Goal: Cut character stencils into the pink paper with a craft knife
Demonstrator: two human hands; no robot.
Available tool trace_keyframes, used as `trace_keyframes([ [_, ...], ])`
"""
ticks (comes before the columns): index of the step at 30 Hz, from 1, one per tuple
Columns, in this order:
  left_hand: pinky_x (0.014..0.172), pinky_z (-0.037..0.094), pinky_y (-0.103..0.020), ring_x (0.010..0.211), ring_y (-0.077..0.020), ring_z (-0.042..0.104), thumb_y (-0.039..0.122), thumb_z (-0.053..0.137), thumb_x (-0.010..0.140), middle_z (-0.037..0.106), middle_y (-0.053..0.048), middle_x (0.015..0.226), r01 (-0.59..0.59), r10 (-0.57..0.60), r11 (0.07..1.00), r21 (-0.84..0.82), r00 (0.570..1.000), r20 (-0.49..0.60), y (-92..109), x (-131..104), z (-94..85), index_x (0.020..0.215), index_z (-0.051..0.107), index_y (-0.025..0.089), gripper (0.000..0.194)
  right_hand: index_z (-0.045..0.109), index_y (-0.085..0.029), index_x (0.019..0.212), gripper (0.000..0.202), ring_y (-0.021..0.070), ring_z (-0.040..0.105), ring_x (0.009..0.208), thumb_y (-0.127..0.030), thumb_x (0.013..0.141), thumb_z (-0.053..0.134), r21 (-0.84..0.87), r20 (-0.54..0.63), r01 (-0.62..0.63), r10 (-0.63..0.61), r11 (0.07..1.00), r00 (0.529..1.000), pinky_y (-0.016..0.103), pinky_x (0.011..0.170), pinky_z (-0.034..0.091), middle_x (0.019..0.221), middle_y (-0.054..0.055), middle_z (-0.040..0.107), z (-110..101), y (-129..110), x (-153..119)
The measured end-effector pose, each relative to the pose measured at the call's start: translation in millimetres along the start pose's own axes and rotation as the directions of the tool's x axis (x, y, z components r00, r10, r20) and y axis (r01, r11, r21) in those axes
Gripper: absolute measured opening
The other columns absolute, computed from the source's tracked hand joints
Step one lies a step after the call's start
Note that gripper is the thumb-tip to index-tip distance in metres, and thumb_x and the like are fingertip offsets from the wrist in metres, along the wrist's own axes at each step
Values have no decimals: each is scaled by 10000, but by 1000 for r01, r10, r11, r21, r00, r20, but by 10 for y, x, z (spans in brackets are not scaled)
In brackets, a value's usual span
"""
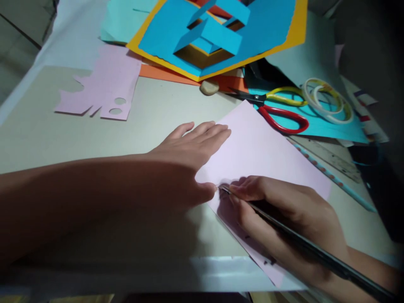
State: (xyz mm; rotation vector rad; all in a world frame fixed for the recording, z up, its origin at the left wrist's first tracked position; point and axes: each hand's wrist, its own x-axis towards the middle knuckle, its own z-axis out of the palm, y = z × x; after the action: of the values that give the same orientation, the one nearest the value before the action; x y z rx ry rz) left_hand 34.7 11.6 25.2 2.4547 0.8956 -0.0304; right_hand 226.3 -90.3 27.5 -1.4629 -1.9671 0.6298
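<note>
A plain pink sheet (268,155) lies at an angle on the pale table, with small dark marks near its lower edge. My left hand (195,160) rests flat across the sheet's left edge, fingers stretched out and thumb apart. Between the thumb and fingers of my right hand (284,214) is a dark, slim pen (318,252). Its tip touches the sheet right beside my left thumb. The right hand covers part of the sheet's lower right.
Scissors (284,120) with red and yellow handles lie behind the sheet, near tape rolls (328,101). A blue and yellow pop-up card (205,38) stands at the back. Cut pink paper (107,84) lies back left, a small stone-like piece (209,87) mid-back, and a patterned pencil (334,179) at right.
</note>
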Motion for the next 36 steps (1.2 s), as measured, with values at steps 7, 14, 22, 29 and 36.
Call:
trace_keyframes([
  [7, 1285, 24, -418, 1590, -205, 49, 351, 552, 812, 133, -30, 1713, 5, -5, 1000, -9, 1000, -6, 10, -2, 1, 1620, 141, 173, 923, 693, -262, 853, 56, 86, 535, 378, -216, 873, 667, 7, 19, -38, 37, 999, 999, 166, 349, 422, 535, -66, 619, -12, -11, 7],
  [14, 1284, 28, -433, 1588, -212, 67, 373, 542, 804, 129, -46, 1714, -7, 8, 1000, 14, 1000, -3, 6, 7, 0, 1619, 137, 148, 937, 654, -278, 655, 214, 144, 569, 428, -397, 813, 735, -31, -74, 1, -4, 1000, 997, 220, 352, 414, 473, -37, 556, 51, 13, -7],
  [22, 1282, 30, -445, 1589, -214, 62, 397, 542, 788, 132, -35, 1713, -10, 10, 1000, 11, 1000, -12, 2, 18, 11, 1618, 143, 166, 949, 678, -273, 736, 131, 133, 620, 442, -272, 867, 668, -70, -41, 7, -10, 998, 999, 213, 381, 456, 575, -28, 691, -5, 9, -13],
  [29, 1281, 14, -434, 1590, -203, 47, 377, 516, 784, 117, -51, 1714, -4, 4, 1000, 21, 1000, 8, 51, -4, -30, 1617, 129, 127, 952, 698, -245, 816, 105, 127, 701, 502, -222, 893, 631, -95, -12, 35, -36, 995, 999, 201, 439, 498, 709, -5, 794, -18, -16, -4],
  [36, 1278, 27, -470, 1590, -219, 50, 379, 508, 792, 123, -63, 1712, 1, -1, 1000, 17, 1000, 31, 61, -5, -60, 1616, 136, 123, 940, 645, -255, 735, 182, 100, 604, 407, -238, 911, 599, -134, -18, 46, -49, 990, 999, 200, 430, 479, 582, -40, 712, -33, -25, -2],
])
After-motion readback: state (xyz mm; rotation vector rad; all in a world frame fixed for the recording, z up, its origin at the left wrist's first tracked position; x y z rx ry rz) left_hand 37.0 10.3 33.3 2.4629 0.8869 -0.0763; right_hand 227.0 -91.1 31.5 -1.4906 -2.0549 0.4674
